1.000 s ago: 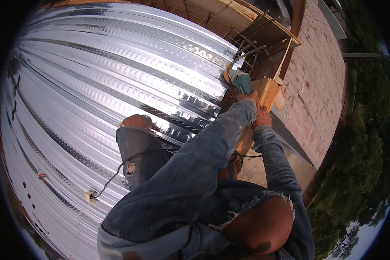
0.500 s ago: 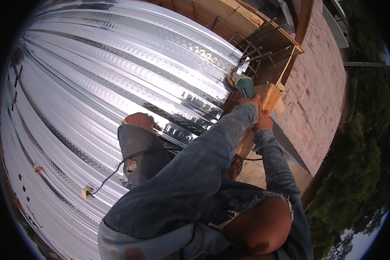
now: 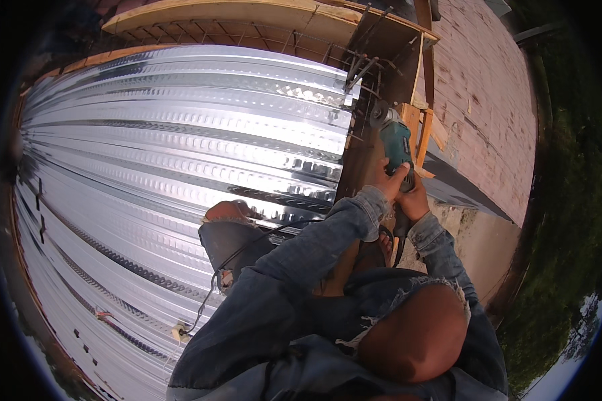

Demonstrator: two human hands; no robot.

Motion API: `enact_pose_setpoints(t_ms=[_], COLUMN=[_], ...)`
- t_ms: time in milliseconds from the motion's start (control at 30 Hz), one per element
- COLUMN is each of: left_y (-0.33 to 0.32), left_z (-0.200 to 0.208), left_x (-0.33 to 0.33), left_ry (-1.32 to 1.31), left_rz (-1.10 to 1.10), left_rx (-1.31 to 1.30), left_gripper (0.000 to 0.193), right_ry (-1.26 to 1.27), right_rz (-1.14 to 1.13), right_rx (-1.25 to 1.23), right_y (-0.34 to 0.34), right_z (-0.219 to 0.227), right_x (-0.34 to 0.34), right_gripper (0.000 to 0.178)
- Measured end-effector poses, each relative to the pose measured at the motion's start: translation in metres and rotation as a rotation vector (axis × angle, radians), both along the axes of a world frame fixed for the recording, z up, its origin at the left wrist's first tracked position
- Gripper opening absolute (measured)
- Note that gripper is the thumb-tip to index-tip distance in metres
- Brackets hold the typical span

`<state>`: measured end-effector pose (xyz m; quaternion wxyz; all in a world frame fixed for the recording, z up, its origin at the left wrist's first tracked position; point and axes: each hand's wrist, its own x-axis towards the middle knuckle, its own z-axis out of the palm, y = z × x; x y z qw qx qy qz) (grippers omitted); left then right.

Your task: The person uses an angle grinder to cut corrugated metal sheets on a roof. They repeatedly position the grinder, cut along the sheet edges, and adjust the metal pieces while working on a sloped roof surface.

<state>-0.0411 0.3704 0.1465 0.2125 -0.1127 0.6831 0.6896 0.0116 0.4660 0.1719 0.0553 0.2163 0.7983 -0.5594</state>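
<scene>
Our left hand [image 3: 384, 180] and right hand [image 3: 415, 200] are closed round the near end of the grinder [image 3: 396, 142], right of the decking [image 3: 180, 137]. It looks rigid and fairly heavy; we judge that end the best hold, well behind the disc [image 3: 379, 113].

Double denim, and it's well worn lol
Long blue denim sleeves on both arms, faded and creased: the left sleeve [image 3: 314, 242] ends in a paler, scuffed cuff [image 3: 376, 200], and the right sleeve [image 3: 448, 250] has a washed-out end too. Left grip [image 3: 388, 181] and right grip [image 3: 416, 202] are bare. The dark trousers [image 3: 231, 242] are ripped open at both knees, with a big hole on the right, its edge all pale frayed threads [image 3: 408, 286].
</scene>
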Motion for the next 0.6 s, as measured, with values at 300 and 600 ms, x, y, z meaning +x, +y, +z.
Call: enact_pose_setpoints(t_ms=[300,600], left_y=[-0.087,-0.111], left_z=[-0.013,-0.029], left_x=[-0.013,-0.015], left_ry=[-0.064,-0.115], left_rz=[-0.15,-0.061], left_rx=[-0.02,-0.013], left_gripper=[0.057,0.054], right_ry=[-0.038,-0.075], right_rz=[-0.139,-0.116], right_rx=[-0.556,-0.496], right_y=[-0.065,-0.088], right_z=[0.006,-0.022], right_x=[0.0,-0.006], right_gripper=[0.055,0.06])
